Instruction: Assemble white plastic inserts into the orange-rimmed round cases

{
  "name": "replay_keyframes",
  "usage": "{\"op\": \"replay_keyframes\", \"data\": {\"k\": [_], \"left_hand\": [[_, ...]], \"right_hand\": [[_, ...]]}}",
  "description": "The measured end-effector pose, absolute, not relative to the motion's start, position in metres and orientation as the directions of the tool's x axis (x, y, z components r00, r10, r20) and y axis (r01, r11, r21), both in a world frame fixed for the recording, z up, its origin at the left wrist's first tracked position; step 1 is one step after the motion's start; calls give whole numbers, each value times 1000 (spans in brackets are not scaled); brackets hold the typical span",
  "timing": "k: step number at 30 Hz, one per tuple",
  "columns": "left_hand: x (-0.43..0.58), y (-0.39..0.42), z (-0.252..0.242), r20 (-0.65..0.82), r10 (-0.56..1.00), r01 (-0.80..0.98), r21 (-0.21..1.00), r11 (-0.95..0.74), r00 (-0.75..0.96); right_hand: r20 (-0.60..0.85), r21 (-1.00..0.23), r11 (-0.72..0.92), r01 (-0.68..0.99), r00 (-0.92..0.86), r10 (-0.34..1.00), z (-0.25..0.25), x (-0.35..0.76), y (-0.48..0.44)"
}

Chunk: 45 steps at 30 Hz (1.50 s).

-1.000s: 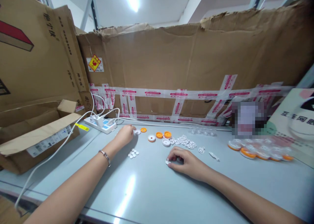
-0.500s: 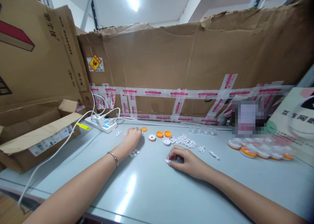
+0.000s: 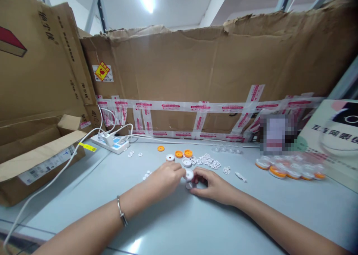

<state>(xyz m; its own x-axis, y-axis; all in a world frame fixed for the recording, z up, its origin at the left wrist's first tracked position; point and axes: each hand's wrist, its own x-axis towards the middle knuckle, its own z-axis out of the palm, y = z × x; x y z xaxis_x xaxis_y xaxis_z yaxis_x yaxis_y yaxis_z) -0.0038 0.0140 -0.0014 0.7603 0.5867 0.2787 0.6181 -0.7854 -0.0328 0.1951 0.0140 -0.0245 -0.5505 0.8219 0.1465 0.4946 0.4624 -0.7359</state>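
- Centre of the bench: we see a small white round plastic cap [image 3: 189,174] caught betw. two hands that meet fingertip to fingertip over the pale grey table [image 3: 173,225].
- Left hand [image 3: 165,179], w/ a thin silver bracelet [image 3: 121,212] on the wrist, comes in from the left. Its fingers are curled and the tips pinch the cap's left edge.
- Right hand [image 3: 214,185] lies opp., fingers bent, index tip touching the cap's right side. We cannot tell whether it truly grips.
- Just below the cap, by the right thumb, is a second small white piece [image 3: 189,186], too small for us to tell its shape.
- We cannot tell whether the cap rests on the table or is lifted clear, since the fingers hide its underside.
- Near, behind the hands: two orange round caps [image 3: 183,154], a white ring-shaped cap [image 3: 186,162] and a scatter of small white perforated discs [image 3: 207,161].
- Far right: a row of orange-rimmed discs under clear wrap [image 3: 289,169], details lost in the glare. Behind it a pixelated patch [image 3: 276,134] hides whatever stands there.
- Both forearms are cut off by the lower frame edge.
- Backdrop: a taped brown cardboard wall [image 3: 195,68], w/ a white power strip [image 3: 110,143] at its foot, left.
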Motion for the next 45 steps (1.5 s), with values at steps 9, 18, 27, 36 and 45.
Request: {"op": "replay_keyframes", "data": {"k": [9,18,27,36,45], "left_hand": [[1,7,-12,262,430,485,-205,-850,864],[0,7,-8,286,434,493,-180,-851,855],[5,16,-20,365,473,519,-32,-854,802],[6,15,-21,391,449,496,-23,-868,803],[7,9,-13,340,380,444,-131,-887,860]], "right_hand": [[76,-798,387,463,-559,826,-20,201,13],[136,-711,485,508,-578,805,-20,198,12],[201,-673,535,511,-569,797,-25,192,13],[192,-687,520,508,-563,804,-25,193,13],[197,-690,529,494,-575,794,-25,193,12]]}}
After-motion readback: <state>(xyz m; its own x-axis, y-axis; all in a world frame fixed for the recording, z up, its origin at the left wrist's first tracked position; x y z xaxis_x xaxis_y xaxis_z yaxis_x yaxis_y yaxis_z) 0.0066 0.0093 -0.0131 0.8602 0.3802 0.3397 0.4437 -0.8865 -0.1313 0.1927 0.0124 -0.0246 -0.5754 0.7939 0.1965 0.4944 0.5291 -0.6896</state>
